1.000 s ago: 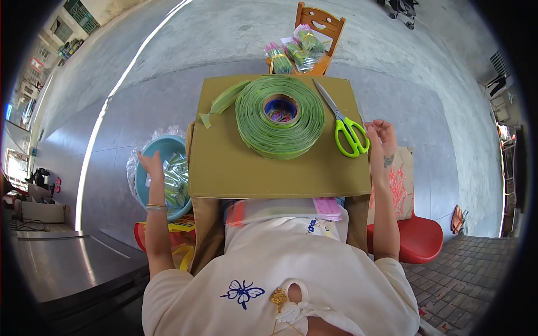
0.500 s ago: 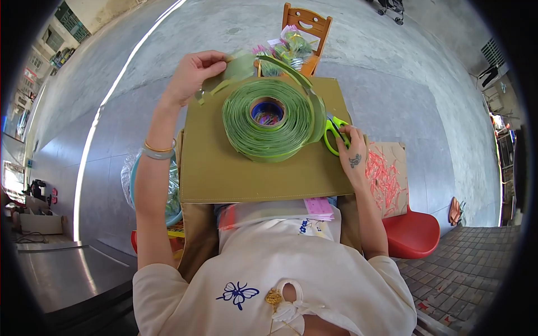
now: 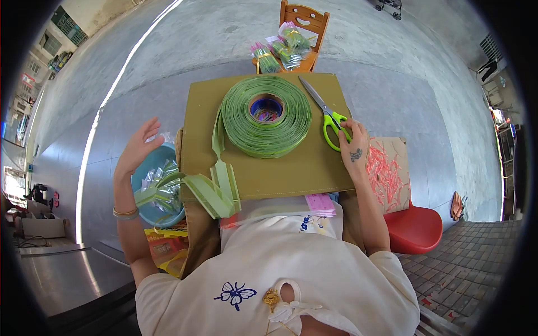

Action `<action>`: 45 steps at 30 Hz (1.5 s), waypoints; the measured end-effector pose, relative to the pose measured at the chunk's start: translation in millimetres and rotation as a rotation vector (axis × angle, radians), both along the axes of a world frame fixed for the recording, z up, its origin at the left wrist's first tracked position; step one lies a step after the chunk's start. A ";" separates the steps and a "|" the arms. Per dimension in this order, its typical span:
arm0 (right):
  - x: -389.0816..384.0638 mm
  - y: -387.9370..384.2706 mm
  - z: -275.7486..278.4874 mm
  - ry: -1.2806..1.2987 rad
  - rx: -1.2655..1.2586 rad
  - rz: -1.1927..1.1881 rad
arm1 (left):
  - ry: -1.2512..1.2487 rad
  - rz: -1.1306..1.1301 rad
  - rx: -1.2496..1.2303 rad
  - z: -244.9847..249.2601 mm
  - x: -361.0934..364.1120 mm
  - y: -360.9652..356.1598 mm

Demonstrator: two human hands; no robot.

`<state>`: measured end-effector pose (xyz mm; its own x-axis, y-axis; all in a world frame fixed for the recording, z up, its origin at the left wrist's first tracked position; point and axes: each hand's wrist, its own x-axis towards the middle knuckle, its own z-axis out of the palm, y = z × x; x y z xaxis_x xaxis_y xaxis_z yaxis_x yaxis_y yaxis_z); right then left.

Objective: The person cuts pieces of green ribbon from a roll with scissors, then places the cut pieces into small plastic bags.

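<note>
A big roll of green leaf-patterned ribbon (image 3: 266, 137) lies flat on the olive-brown work surface (image 3: 286, 182). From its left side, the loose ribbon end (image 3: 210, 193) runs down in folds over the front left edge and across the blue basin. My left hand (image 3: 140, 147) is in the air above the basin's rim, its fingers apart and nothing seen in them. At the surface's right edge my right hand (image 3: 355, 144) grips the lime-green handles of scissors (image 3: 316, 95), whose blades point away to the upper left beside the roll.
The blue basin (image 3: 136, 182) at left holds clear-wrapped bundles. Bundles in plastic (image 3: 288, 47) rest on a wooden chair (image 3: 305, 19) ahead. Cardboard with pinkish-red strips (image 3: 385, 176) lies on a red chair (image 3: 414, 229) at right. Clear sleeves and pink cards (image 3: 320, 205) lie in my lap.
My left hand has let go of the ribbon and moved left and down to the basin. The ribbon end now hangs front left, off the scissors. My right hand stays at the scissors.
</note>
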<state>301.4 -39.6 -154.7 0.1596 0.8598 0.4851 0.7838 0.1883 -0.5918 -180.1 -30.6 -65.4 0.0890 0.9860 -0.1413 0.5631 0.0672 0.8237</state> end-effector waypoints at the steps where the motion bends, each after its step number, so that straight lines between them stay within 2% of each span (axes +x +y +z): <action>1: 0.3 -0.1 -0.9 -0.013 0.010 -0.002 | -0.054 -0.072 -0.021 -8.0 26.9 5.5; 2: 2.0 1.1 -3.8 -0.026 0.012 -0.032 | -0.107 -0.145 -0.040 -15.5 51.6 12.6; 4: 7.2 3.6 -11.7 -0.049 0.015 -0.093 | 0.116 -0.205 -0.018 -28.0 90.4 28.5; 6: 11.1 4.5 -13.4 0.005 -0.014 -0.094 | 0.176 -0.145 0.133 -51.3 110.4 49.4; 7: 11.7 3.9 -13.8 0.034 -0.031 -0.095 | 0.284 -0.136 0.133 -54.7 113.2 60.3; 9: 10.2 2.4 -13.9 -0.114 0.030 -0.110 | 0.504 -0.119 0.133 -56.5 114.2 76.2; 12: 5.8 1.7 -10.8 -0.214 0.051 -0.084 | 0.536 -0.044 0.198 -56.2 83.0 68.6; 15: 1.4 -0.4 -0.8 -0.214 -0.049 -0.034 | 0.473 -0.038 0.009 -60.9 7.6 36.1; 16: -0.3 -0.2 0.4 -0.204 -0.095 -0.017 | 0.484 -0.048 -0.163 -48.9 -14.7 19.4; 17: -0.8 0.7 -1.7 -0.160 -0.112 -0.004 | 0.388 -0.015 -0.362 -57.3 -51.3 4.3; 18: -0.7 2.3 -4.2 -0.117 -0.126 0.008 | 0.401 0.012 -0.490 -81.8 -101.0 -10.3; 19: -0.4 3.2 -5.5 -0.074 -0.139 0.021 | 0.369 0.094 -0.628 -81.0 -120.7 -34.1; 20: -0.2 3.6 -5.3 -0.083 -0.136 0.012 | 0.659 0.189 -0.676 -97.6 -144.7 -56.2; 22: 0.5 4.8 -3.5 -0.104 -0.129 -0.005 | 1.016 0.237 -0.766 -113.4 -162.4 -99.5; 24: 0.9 5.8 -2.7 -0.118 -0.141 -0.009 | 1.034 0.252 -0.917 -167.9 -223.8 -123.6; 26: -0.1 7.3 -1.2 -0.139 -0.168 -0.024 | 1.006 0.227 -0.871 -159.9 -213.2 -122.0; 27: -1.0 7.7 0.1 -0.153 -0.190 -0.036 | 0.970 0.195 -0.750 -151.8 -202.1 -112.3; 29: -3.0 9.1 4.0 -0.175 -0.239 -0.056 | 0.762 0.290 -0.260 -166.9 -196.6 -80.1; 31: -3.4 11.2 8.9 -0.190 -0.292 -0.078 | 0.558 0.242 0.125 -138.3 -134.6 -30.3; 33: -0.8 14.6 9.0 -0.215 -0.311 -0.077 | 0.322 0.156 0.254 -99.0 -60.4 13.4; 35: 4.9 18.2 8.2 -0.217 -0.311 -0.070 | 0.178 0.054 0.247 -76.2 -6.2 44.6; 37: 13.4 20.7 5.1 -0.196 -0.297 -0.053 | 0.317 0.009 0.417 -79.0 27.0 67.0; 40: 30.5 27.1 0.4 -0.045 -0.260 -0.026 | 0.485 -0.227 0.233 -67.1 44.7 86.4; 43: 35.4 24.8 3.5 0.556 -0.249 0.073 | 0.237 -0.278 0.212 -65.0 32.2 98.0; 44: 31.2 22.6 3.3 0.803 -0.225 0.157 | 0.194 -0.255 0.075 -52.3 36.6 99.4; 45: 27.8 17.4 7.3 0.905 -0.283 0.279 | 0.148 -0.228 -0.063 -35.2 37.9 102.6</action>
<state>329.2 -22.1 -147.4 0.1430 0.9884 0.0508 -0.0371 0.0566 -0.9977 -142.2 72.1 -100.6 0.2810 0.9318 -0.2298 0.6837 -0.0264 0.7293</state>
